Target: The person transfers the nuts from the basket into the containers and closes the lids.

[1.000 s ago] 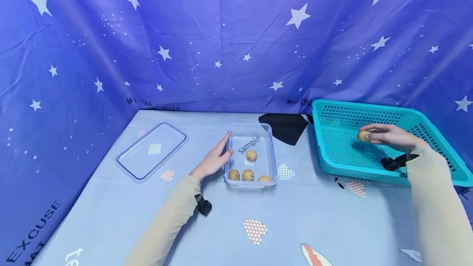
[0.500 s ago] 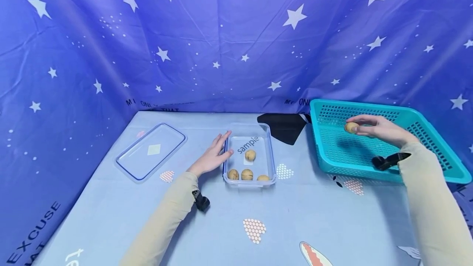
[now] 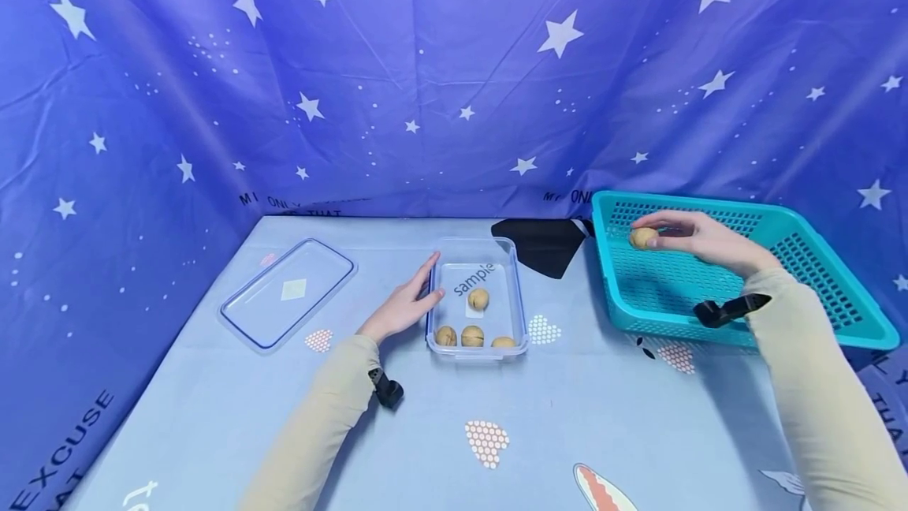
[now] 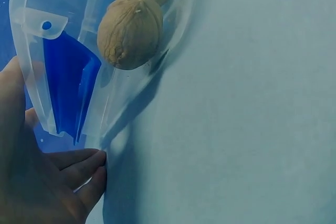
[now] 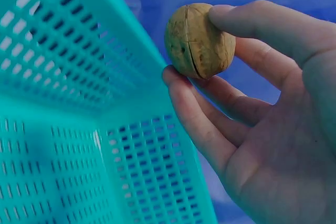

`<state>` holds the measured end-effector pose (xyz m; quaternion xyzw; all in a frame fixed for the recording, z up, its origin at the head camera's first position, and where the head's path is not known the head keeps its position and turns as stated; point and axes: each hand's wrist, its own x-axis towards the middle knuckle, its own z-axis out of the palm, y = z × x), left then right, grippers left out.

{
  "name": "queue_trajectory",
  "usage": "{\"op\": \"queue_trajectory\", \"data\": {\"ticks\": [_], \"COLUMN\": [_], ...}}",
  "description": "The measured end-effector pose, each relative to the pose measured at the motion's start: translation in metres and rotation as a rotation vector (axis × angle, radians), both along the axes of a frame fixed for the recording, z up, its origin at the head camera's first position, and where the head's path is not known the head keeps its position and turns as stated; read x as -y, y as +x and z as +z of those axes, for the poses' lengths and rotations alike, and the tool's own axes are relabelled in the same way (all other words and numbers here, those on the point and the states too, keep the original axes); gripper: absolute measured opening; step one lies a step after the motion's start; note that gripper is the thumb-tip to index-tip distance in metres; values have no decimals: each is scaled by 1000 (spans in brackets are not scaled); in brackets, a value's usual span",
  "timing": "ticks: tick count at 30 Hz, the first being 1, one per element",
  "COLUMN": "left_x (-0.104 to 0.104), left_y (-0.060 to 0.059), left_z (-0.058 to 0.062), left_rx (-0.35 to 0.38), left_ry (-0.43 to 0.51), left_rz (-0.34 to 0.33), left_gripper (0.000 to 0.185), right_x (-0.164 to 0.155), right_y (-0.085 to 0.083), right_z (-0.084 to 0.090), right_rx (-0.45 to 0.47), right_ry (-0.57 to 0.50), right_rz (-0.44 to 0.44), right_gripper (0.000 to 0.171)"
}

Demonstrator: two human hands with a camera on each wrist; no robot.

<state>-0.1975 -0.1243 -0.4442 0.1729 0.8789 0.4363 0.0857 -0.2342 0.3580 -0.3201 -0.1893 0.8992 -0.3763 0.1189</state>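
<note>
Fingers (image 5: 210,145) and thumb of the right hand (image 3: 698,239) pinch one walnut (image 3: 642,237) above the teal basket (image 3: 837,314). The left hand (image 3: 400,307), fingers straight, rests against the clear box (image 3: 523,306) holding four walnuts (image 3: 478,299). One lid (image 3: 287,290) lies left.

The word "sample" stood in dark letters on the floor of the clear plastic container (image 3: 477,298), at the centre of the head view, running slantwise. On the starred blue backdrop (image 3: 454,85), just above the table's far edge, partly hidden black capitals read "ONLY" left of centre and "ON" further right. At the lower left of the frame, the backdrop bore "EXCUSE" in black capitals. At the right edge, black letters on the cloth were too cut off to read. The light blue tablecloth (image 3: 567,416) showed white letters, "t", at the bottom left.
</note>
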Motion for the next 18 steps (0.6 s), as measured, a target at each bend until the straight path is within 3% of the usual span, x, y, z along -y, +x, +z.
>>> {"op": "queue_trajectory", "data": {"ticks": [9,18], "left_x": [-3,-3], "left_y": [1,2], "left_z": [0,0], "left_rx": [16,6], "left_ry": [-31,-48], "left_rz": [20,33], "left_gripper": [67,65], "right_x": [28,56], "right_y": [4,3], "right_z": [7,7], "right_rx": [16,22], "right_ry": [-30,-86], "right_rz": [49,240], "right_gripper": [38,37]}}
